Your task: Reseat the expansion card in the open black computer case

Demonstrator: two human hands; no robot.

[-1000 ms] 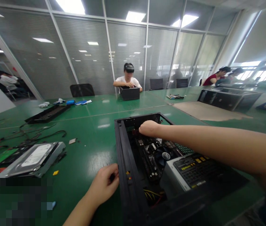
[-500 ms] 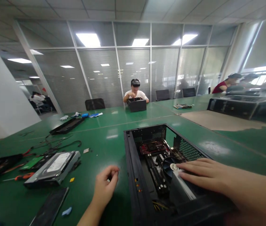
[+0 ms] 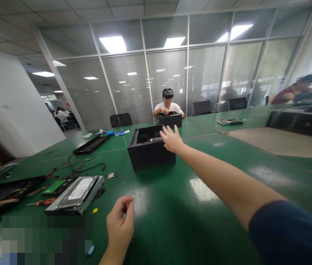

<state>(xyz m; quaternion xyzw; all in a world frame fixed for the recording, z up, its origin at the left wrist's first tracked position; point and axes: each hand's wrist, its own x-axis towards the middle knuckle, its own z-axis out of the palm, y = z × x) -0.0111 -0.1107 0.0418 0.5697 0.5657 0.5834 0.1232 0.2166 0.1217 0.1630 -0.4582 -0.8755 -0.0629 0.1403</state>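
Note:
A black computer case stands farther off across the green table, its open top showing only part of the inside. My right arm reaches out to it. My right hand is at the case's right edge with fingers spread; whether the fingertips touch the edge I cannot tell. Low in the middle of the view, my left hand hovers over or rests on the table with thumb and fingers curled together. Whatever those fingers hold, if anything, is hidden. Left of it lies a small yellow piece.
At the left are a hard drive in a metal bracket, an orange-handled screwdriver, a green circuit board and loose cables. A person works at another case opposite. Cardboard lies at the right.
The computer case has moved from close in front of me to farther away and left, with my right hand at it. My left hand stays curled. The view has turned slightly left.

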